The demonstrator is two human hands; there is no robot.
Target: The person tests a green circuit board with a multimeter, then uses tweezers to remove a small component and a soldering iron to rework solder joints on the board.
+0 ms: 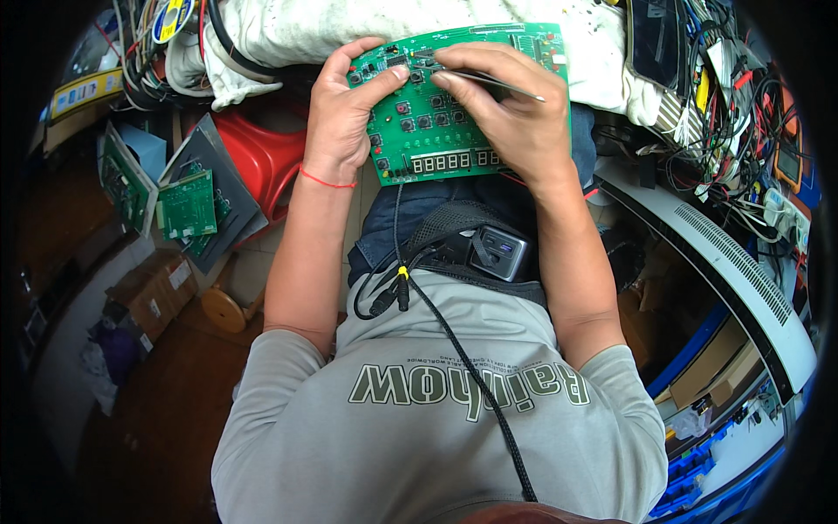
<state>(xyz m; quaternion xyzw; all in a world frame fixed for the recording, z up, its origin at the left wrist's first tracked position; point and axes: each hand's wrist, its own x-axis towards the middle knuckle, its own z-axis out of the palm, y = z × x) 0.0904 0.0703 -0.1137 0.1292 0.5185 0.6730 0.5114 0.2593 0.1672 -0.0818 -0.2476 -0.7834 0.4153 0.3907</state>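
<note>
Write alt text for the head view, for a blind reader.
Bare left hand grips a green circuit board; the right hand holds a thin metal tool over it. A red stool stands at left, tangled cables at right.

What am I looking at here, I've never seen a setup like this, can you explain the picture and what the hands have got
There's no machine here: these are a person's own bare hands. The one picture comes from a wide camera on their head, looking down, so straight edges bend near the rim. The left hand grips a green circuit board by its upper left side. The right hand holds a thin metal tool, perhaps tweezers, over it; I can't tell whether the tip touches. Beyond lies a whitish cloth, with tangled wires off to the right.
</note>
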